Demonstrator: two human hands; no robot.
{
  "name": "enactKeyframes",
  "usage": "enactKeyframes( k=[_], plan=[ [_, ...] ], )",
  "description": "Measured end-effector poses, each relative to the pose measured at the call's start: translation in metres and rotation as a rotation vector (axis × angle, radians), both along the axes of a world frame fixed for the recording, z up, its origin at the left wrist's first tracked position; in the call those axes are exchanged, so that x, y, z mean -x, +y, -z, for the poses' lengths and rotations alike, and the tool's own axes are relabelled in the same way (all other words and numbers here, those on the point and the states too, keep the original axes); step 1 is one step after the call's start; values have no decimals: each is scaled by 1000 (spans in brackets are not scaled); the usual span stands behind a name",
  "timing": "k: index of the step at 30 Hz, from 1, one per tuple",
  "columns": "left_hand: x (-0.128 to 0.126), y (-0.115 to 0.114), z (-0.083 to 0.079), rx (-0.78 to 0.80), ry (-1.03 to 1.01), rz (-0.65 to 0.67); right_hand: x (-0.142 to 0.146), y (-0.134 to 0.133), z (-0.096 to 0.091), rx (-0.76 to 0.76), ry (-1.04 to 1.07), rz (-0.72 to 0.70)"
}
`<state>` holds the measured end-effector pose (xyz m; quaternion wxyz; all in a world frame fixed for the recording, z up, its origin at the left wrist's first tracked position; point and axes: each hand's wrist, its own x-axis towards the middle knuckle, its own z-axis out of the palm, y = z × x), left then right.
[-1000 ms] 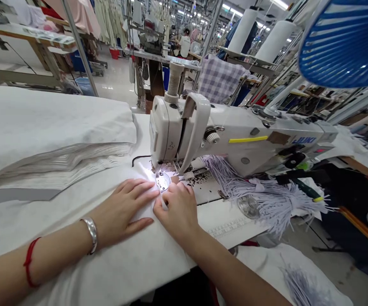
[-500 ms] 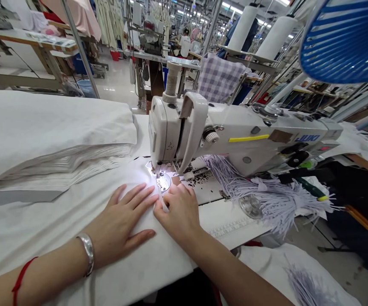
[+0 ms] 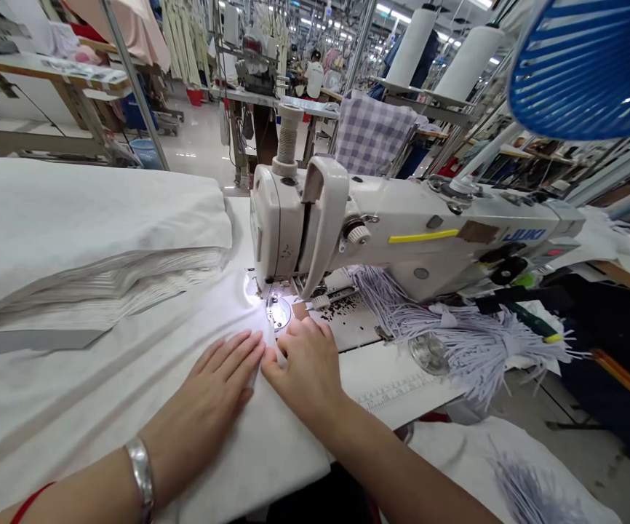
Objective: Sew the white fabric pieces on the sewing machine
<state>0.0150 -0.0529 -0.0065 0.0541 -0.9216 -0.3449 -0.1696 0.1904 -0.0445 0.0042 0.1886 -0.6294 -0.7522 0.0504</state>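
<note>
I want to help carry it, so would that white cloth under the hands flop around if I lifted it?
Probably very floppy: the white cloth lies in soft folds under the left hand. It looks thin and probably light, since the folded stack beside it shows many fine layers.

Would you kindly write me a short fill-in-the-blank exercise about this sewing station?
A silver bangle circles the ____ wrist.
The fabric under the left hand and right hand is ____.
The sewing machine bears the brand name ____.
The lamp shade is ____.

Missing words: left; white; JUKI; blue.
</note>
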Motion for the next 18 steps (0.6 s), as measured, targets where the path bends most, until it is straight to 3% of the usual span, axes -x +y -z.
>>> enactKeyframes(
  k=[3,12,15,18],
  plan=[
    [2,-2,1,25,40,-1,0,-1,0,-3,-11,-3],
    [11,25,-7,111,71,66,1,-1,0,-7,-15,8],
    [9,17,-5,7,99,133,0,-1,0,-3,-9,7],
    [4,0,2,-57,44,59,-1,-2,1,15,-18,-5]
  ],
)
